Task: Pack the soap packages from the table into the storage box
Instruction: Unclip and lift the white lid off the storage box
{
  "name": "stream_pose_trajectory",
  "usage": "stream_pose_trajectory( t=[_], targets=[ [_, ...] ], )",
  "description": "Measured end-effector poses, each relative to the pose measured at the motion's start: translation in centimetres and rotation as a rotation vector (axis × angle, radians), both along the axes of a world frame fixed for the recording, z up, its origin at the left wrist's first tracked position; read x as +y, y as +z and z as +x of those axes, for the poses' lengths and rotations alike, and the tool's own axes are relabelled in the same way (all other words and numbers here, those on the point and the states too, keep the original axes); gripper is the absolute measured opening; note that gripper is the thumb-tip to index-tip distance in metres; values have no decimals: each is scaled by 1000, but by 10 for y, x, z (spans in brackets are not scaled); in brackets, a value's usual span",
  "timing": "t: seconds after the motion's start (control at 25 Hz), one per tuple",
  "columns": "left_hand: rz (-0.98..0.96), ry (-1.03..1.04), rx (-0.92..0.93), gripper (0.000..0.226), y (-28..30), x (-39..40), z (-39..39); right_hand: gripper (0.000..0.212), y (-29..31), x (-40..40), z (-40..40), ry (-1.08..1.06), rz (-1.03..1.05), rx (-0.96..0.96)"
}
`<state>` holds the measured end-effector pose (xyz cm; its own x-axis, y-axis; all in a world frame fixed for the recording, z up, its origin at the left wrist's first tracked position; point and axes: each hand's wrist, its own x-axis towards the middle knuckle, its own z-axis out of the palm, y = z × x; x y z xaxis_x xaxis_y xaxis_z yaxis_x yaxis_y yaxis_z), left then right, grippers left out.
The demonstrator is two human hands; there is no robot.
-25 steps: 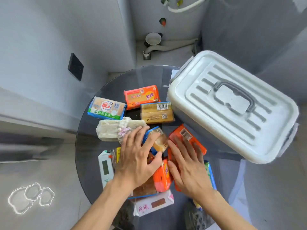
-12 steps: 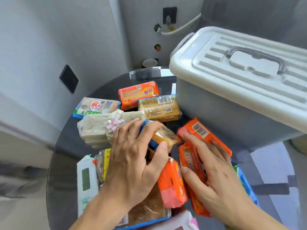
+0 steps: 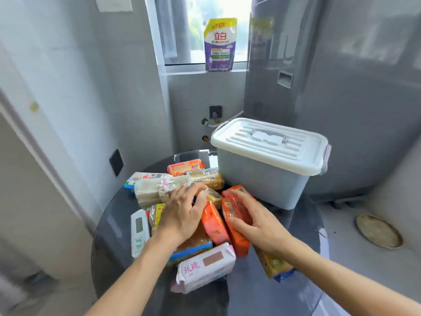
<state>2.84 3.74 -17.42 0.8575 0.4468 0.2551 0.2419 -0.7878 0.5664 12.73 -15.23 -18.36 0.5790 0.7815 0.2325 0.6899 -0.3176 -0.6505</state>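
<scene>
Soap packages [image 3: 214, 224] are piled all over the round dark glass table [image 3: 109, 247], none in the storage box [image 3: 264, 179] yet. That box sits at the far right of the table, pale grey, white lid [image 3: 268, 144] on with the handle folded flat.

Left hand [image 3: 182, 213] is lying over the middle of the pile, fingers curled onto a yellowish bar in clear wrap [image 3: 213, 196], thumb against an orange and pink pack [image 3: 216, 226] standing on edge. Looks like a grip on the yellowish bar, not just resting.

Right hand [image 3: 255, 222] is wrapped round an orange pack [image 3: 234, 222], thumb on the near side, fingers over the top. A second orange pack [image 3: 234, 191] pokes out just behind the fingertips, close to the box wall.

Other stuff in the heap: a white pack with pink writing [image 3: 205, 267] at the near edge, a white and green one [image 3: 139, 231] on the left, a pale bundle with a little pink bow [image 3: 157, 190], a blue-edged pack [image 3: 139, 179], an orange one [image 3: 185, 166] and a tan one with a barcode [image 3: 207, 176] at the back. A yellow pack with blue ends [image 3: 273, 265] sits under the right wrist.

Up on the window sill there's a purple and yellow detergent pouch [image 3: 219, 44].
</scene>
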Motion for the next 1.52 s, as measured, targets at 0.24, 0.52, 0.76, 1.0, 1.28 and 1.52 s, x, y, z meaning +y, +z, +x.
stream_pose_trajectory(
  t=[0.24,0.52,0.76,1.0,1.28,1.52],
  targets=[
    [294,-60,285,35,42,-2,12,57,36,-26,-1,-63,28,-331],
    [25,44,-164,28,64,12,75,68,90,23,62,-302,-292,-672],
    [-340,181,-271,30,73,16,128,53,78,26,87,-393,-392,-692],
    [-311,325,37,37,76,30,178,43,67,12,80,-368,-280,-734],
    [-592,378,23,41,69,58,203,41,68,13,86,-374,-262,-753],
    [34,280,-143,36,89,28,177,45,80,11,75,-367,-304,-653]
  ],
)
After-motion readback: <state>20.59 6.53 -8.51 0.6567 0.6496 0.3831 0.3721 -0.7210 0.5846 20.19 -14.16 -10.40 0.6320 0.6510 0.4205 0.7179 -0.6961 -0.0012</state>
